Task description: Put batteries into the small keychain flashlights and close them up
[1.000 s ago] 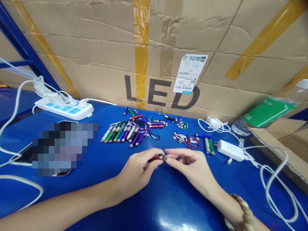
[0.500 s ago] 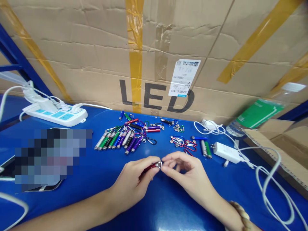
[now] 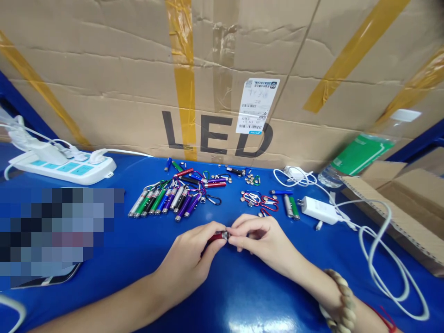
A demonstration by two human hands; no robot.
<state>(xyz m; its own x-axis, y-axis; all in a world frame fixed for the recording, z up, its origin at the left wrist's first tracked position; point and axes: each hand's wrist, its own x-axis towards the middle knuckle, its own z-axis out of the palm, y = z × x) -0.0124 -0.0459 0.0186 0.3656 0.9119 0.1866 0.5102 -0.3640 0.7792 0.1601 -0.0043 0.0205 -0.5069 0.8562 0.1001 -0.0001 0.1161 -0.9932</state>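
Observation:
Between the thumb and fingers of my left hand (image 3: 190, 254) is a red mini flashlight (image 3: 217, 236), its silver end pointing right. Most of its body is hidden in that hand. My right hand (image 3: 265, 238) is closed in a pinch at the silver end, thumb and fingertips touching it; whether something small is also between them cannot be seen. Beyond my hands lies a row of finished-looking mini flashlights (image 3: 163, 201) in several colours, with carabiner clips attached. Loose red carabiner clips (image 3: 268, 202) and small button cells (image 3: 243, 199) lie to the right of them.
A blue mini flashlight (image 3: 281, 192) and two others lie near a white power adapter (image 3: 319, 210) with cables. At the left are a white power strip (image 3: 93, 178) and a blurred-out device. A large cardboard box (image 3: 132, 92) stands behind; a bottle (image 3: 360, 155) leans at right.
My right fingertips have closed in on the flashlight's silver end, where a small gap showed before. My left hand keeps its hold. The whole view has shifted slightly.

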